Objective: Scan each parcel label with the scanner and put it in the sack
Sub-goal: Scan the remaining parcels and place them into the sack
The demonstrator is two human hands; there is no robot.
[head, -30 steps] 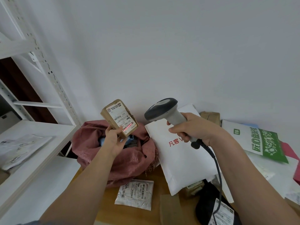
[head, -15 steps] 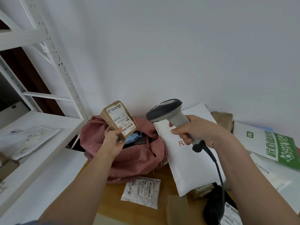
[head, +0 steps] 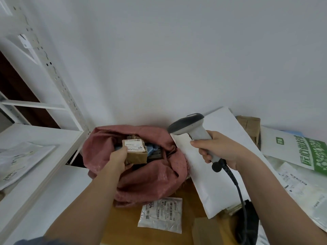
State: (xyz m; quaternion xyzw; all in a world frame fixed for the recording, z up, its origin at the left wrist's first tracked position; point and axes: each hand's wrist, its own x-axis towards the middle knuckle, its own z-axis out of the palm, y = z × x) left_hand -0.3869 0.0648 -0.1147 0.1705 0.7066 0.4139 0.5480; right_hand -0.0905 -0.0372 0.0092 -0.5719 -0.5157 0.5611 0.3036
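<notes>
Item: small brown cardboard parcel (head: 135,151), white label uppermost, held in the left hand (head: 118,157), whose fingers are curled round its near-left edge. Location: inside the open mouth of the pink woven sack (head: 141,177), at about 11 o'clock from the middle of the view; other parcels are partly seen beneath it. Change recorded: half a second earlier the parcel was raised above the sack with its label turned toward the scanner; it has since been lowered into the opening, label up. The scan of this parcel is therefore judged complete, and only the release is judged outstanding. Item: grey handheld scanner (head: 192,131), gripped round the handle by the right hand (head: 221,152), head pointed toward 9 o'clock, held at about 2 o'clock from the sack, cable trailing down toward 5 o'clock; no beam is seen on any label. Remaining stock on the wooden table (head: 123,227): a silver pouch with label (head: 161,214) at 6 o'clock from the sack, a large white mailer (head: 217,174) leaning at 3 o'clock, a green-and-white bag (head: 297,149) and further packets at the far right. These are judged unscanned. A white shelf unit (head: 44,138) stands at 9 o'clock, with plastic packets lying on it.
</notes>
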